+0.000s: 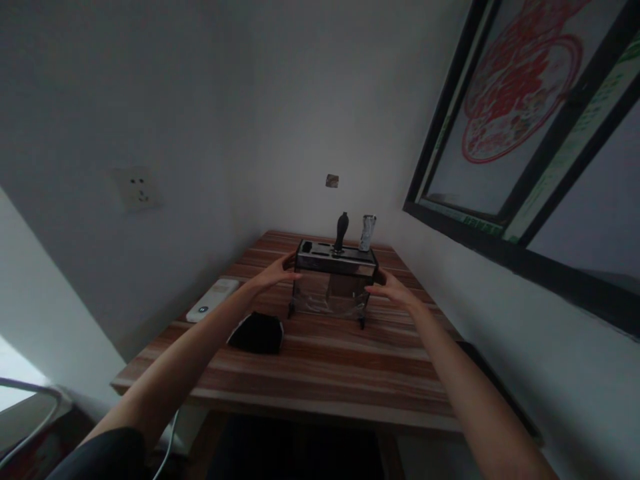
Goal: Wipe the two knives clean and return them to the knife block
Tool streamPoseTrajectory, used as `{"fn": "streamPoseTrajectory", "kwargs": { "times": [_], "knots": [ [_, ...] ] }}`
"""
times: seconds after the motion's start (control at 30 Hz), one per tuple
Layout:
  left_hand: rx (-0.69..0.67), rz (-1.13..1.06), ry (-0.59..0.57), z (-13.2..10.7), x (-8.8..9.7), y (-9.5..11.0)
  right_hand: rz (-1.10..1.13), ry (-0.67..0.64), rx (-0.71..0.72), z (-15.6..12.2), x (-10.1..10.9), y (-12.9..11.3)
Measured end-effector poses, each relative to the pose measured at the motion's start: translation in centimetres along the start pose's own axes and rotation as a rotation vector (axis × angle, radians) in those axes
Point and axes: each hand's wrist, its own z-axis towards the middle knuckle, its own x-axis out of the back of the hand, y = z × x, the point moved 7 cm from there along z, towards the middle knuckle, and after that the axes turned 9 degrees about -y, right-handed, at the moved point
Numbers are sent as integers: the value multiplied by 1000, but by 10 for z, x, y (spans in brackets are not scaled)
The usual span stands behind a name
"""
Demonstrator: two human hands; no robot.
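Note:
A knife holder (pixel 320 290) with a slotted dark top and a see-through lower body stands on the wooden table (pixel 360 393). From its top rises a black handle (pixel 342 230), and to the right of that a grey-and-white patterned piece (pixel 367 233) sticks up. My left hand (pixel 277 273) is closed against the holder's left end, thumb toward the front. On the opposite end, my right hand (pixel 393 288) grips likewise. The far fingers of both hands are partly hidden behind the holder. Near my left forearm lies a black cloth-like piece (pixel 257 333) with a pale edge.
A white flat box or device (pixel 213 300) lies by the table's left edge. At the right edge, a dark flat object (pixel 493 380) is partly behind my forearm. Walls close in behind and on both sides, with a socket (pixel 140 190) and a framed picture panel (pixel 520 93).

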Motion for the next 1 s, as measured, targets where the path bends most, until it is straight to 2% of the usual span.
{"fn": "streamPoseTrajectory", "kwargs": {
  "times": [0.17, 0.27, 0.37, 0.43, 0.5, 0.57, 0.63, 0.77, 0.83, 0.9, 1.0],
  "knots": [
    [-21, -41, 4, -8, 1, -13, 6, 62, 3, -5, -1, 8],
    [25, 4, 80, -24, 8, -14, -2, 152, 8, -14, 2, 13],
    [118, 154, 185, -50, 19, -11, -29, 306, 18, -38, 5, 20],
    [161, 264, 212, -69, 26, -9, -69, 443, 25, -62, 3, 26],
    [192, 351, 199, -88, 29, -9, -113, 529, 15, -86, -9, 32],
    [212, 414, 181, -105, 32, -11, -161, 505, -8, -98, -35, 37],
    [251, 471, 121, -119, 30, -15, -220, 386, -28, -97, -70, 37],
    [363, 622, 23, -139, 23, -20, -366, 87, -44, -69, -149, 26],
    [406, 712, -21, -143, 20, -22, -457, -25, -67, -52, -182, 23],
    [428, 791, -76, -145, 16, -25, -564, -83, -99, -37, -207, 20],
    [449, 862, -140, -147, 14, -31, -748, -84, -148, -23, -231, 16]
  ]
}}
